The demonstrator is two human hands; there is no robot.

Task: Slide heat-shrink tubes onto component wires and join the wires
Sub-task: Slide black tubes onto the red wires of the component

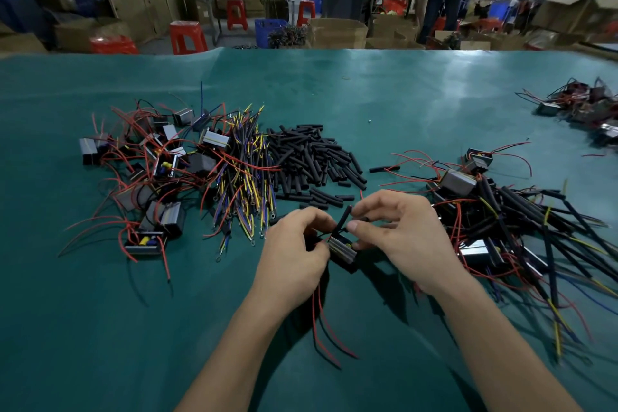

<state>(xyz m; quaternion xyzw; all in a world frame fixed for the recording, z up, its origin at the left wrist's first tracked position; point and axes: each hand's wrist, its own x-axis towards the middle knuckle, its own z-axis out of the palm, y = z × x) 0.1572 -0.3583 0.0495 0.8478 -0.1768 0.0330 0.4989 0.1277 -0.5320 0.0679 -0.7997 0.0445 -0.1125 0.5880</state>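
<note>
My left hand (294, 251) grips a small black and silver component (342, 249) just above the green table, its red and black wires (322, 328) trailing toward me. My right hand (398, 234) pinches a black heat-shrink tube (343, 218) that stands tilted over the component's top wires. Both hands meet at the table's middle front. Loose black heat-shrink tubes (312, 157) lie in a heap just beyond the hands.
Left lies a pile of components with red wires (147, 170) and a bundle of yellow, blue and black leads (244, 184). A heap of tubed assemblies (508, 224) sits right, another pile (582, 107) far right. Green table cover (100, 328); stools, boxes and people behind.
</note>
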